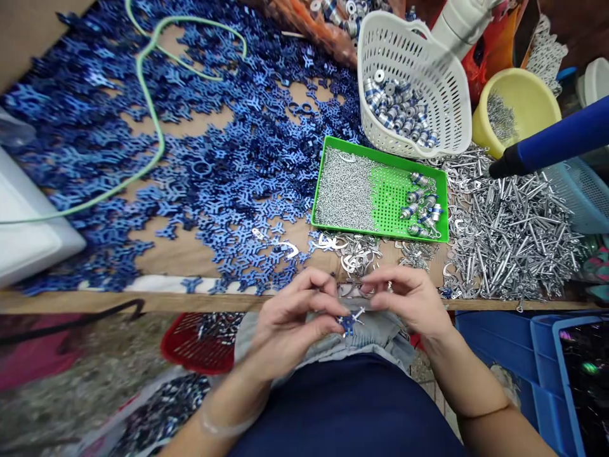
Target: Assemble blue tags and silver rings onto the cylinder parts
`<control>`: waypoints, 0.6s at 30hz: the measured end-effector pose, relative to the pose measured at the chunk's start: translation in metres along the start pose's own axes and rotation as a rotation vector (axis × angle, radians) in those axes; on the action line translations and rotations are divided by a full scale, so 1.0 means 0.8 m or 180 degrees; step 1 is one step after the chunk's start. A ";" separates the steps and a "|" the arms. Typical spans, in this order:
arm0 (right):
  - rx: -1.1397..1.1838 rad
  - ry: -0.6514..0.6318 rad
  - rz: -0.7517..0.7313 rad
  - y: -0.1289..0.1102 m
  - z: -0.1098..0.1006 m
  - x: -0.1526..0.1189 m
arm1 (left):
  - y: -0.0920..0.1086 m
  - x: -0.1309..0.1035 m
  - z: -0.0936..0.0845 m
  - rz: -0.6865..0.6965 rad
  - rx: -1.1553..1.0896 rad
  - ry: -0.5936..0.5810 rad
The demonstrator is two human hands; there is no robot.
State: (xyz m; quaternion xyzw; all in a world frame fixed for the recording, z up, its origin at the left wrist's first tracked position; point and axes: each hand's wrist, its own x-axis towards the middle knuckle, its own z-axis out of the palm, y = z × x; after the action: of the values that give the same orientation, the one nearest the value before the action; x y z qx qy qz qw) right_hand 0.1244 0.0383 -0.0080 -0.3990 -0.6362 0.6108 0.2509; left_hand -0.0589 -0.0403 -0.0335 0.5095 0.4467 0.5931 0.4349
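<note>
My left hand (302, 317) pinches a small blue metal bracket (349, 325) between thumb and fingers, over my lap in front of the table edge. Thin silver pins stick out of the bracket toward the right. My right hand (408, 298) is just right of it, its thumb and forefinger apart near the table edge. Flat curved silver pieces (353, 289) lie by its fingertips; I cannot make out whether it touches one. Beyond both hands, a green tray (380, 236) carries many tiny silver pins (345, 190) and several silver-and-blue cylinders (419, 195).
Blue three-armed brackets (252, 165) are spread over the left, crossed by a pale green cord (155, 114). A white basket (438, 82) of cylinders, a yellow bowl (528, 95) and a heap of silver eye pins (518, 235) stand right. A blue pen-like shaft (561, 136) juts in.
</note>
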 end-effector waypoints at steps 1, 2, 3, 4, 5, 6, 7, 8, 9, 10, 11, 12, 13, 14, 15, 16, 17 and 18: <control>-0.0449 0.0371 -0.0085 0.004 -0.008 0.000 | -0.001 -0.001 -0.002 0.0007 0.0002 0.0047; -0.1078 0.0822 -0.0206 0.008 -0.015 0.000 | -0.002 -0.001 -0.003 0.0012 0.0000 0.0091; -0.1823 0.1247 -0.0318 0.012 -0.023 0.000 | -0.003 -0.002 -0.005 0.0016 -0.0002 0.0132; -0.2586 0.1548 -0.0389 0.016 -0.029 0.001 | -0.004 -0.002 -0.007 0.0019 -0.0009 0.0164; -0.3272 0.1664 -0.0401 0.019 -0.033 0.002 | -0.004 -0.002 -0.008 0.0012 -0.0013 0.0188; -0.3811 0.1618 -0.0355 0.022 -0.034 0.003 | -0.004 -0.002 -0.009 0.0000 -0.0010 0.0203; -0.4162 0.1485 -0.0287 0.023 -0.034 0.003 | -0.004 -0.001 -0.009 -0.0009 -0.0003 0.0204; -0.4328 0.1334 -0.0239 0.024 -0.033 0.003 | -0.004 -0.001 -0.009 -0.0015 0.0010 0.0196; -0.4332 0.1212 -0.0220 0.024 -0.030 0.003 | -0.003 -0.001 -0.009 -0.0010 0.0028 0.0187; -0.4209 0.1119 -0.0220 0.024 -0.028 0.002 | -0.003 -0.001 -0.009 0.0007 0.0047 0.0173; -0.4008 0.1049 -0.0231 0.023 -0.026 0.002 | -0.003 -0.001 -0.009 0.0028 0.0061 0.0160; -0.3792 0.1010 -0.0248 0.022 -0.026 0.002 | -0.003 -0.001 -0.009 0.0047 0.0073 0.0151; -0.3627 0.0988 -0.0275 0.021 -0.026 0.002 | -0.003 -0.002 -0.009 0.0057 0.0080 0.0148; -0.3557 0.0981 -0.0327 0.020 -0.028 0.003 | -0.004 -0.003 -0.009 0.0055 0.0088 0.0150; -0.3599 0.0961 -0.0411 0.019 -0.029 0.005 | -0.004 -0.003 -0.010 0.0049 0.0094 0.0150; -0.3741 0.0900 -0.0529 0.018 -0.031 0.008 | -0.004 -0.004 -0.010 0.0037 0.0099 0.0154; -0.3945 0.0790 -0.0663 0.016 -0.032 0.011 | -0.004 -0.004 -0.010 0.0032 0.0106 0.0161; -0.4166 0.0631 -0.0785 0.015 -0.033 0.014 | -0.004 -0.004 -0.011 0.0030 0.0111 0.0164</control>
State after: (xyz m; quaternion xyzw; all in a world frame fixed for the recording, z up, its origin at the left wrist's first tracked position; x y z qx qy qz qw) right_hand 0.1417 0.0621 -0.0180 -0.4475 -0.8901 0.0266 0.0825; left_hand -0.0668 -0.0436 -0.0379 0.5037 0.4656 0.6001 0.4115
